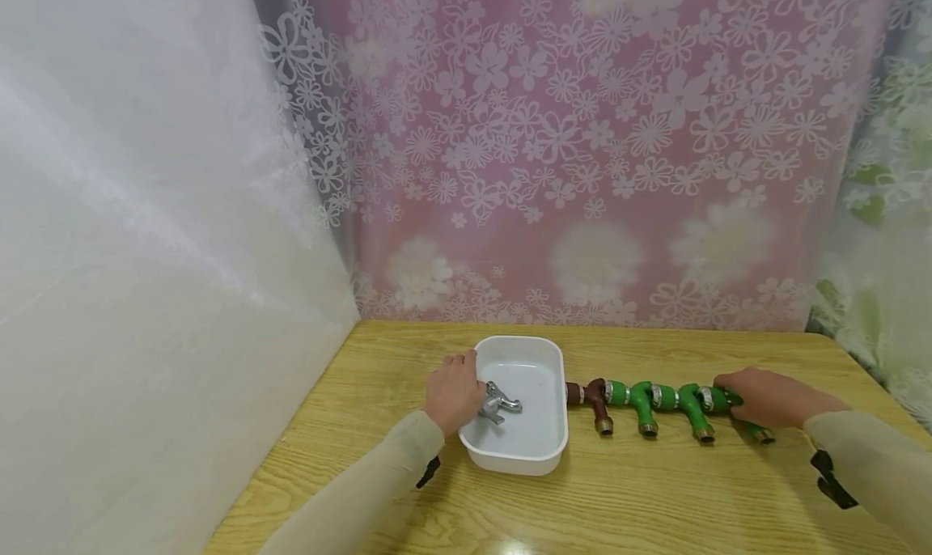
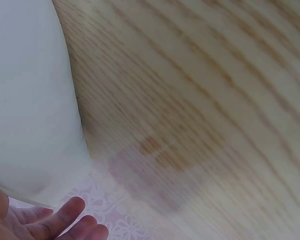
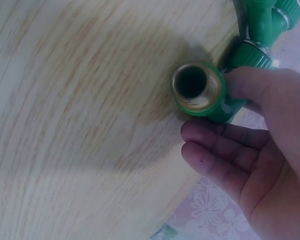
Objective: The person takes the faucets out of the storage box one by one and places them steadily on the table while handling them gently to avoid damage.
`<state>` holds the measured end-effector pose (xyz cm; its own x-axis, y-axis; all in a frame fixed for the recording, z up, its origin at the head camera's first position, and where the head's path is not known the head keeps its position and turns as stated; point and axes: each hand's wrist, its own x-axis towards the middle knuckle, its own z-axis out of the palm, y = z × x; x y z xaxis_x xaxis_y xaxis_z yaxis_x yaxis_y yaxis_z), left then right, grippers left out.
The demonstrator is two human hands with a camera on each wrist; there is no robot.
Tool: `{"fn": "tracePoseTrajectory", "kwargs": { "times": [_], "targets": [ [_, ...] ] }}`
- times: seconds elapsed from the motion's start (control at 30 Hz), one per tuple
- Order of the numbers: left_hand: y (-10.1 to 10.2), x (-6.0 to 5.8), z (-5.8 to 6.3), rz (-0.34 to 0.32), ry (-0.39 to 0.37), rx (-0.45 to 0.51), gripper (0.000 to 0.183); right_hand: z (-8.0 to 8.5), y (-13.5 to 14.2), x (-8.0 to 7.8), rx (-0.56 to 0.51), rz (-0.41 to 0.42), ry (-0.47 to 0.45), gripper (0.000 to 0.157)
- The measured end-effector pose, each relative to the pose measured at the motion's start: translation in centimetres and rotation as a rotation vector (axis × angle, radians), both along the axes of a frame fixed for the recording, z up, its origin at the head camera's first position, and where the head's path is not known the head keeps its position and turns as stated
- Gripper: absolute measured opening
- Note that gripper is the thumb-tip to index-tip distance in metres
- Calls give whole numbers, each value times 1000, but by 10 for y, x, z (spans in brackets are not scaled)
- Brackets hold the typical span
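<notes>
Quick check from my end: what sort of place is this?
Likely a makeshift work booth: a wood-grain table, a flowered pink sheet hanging behind it, and a whitish sheet along its left side. Whatever lies beyond the sheets is hidden.

A curtained booth: floral curtain (image 1: 582, 134) at twelve o'clock, pale sheeting (image 1: 146, 215) at nine, wood-grain surface (image 1: 619, 498) at six.

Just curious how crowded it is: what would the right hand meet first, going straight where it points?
The right hand holds the green-and-maroon row of branched pipe fittings, so the next brass-tipped green branch would likely come first, though depth is unclear.
</notes>
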<state>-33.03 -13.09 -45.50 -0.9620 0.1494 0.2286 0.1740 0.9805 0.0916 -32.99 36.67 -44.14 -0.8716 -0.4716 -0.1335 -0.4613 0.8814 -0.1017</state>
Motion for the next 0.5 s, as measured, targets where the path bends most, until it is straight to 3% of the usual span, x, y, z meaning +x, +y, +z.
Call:
{"fn": "tracePoseTrajectory", "kwargs": {
  "times": [0.33, 0.5],
  "targets": [
    [0, 2, 0, 0, -4, 12, 47, 4, -2, 1, -1, -29, -68, 48],
    [0, 2, 0, -1, -9, 21, 47, 15, -10, 8, 48, -16, -34, 46]
  ]
}}
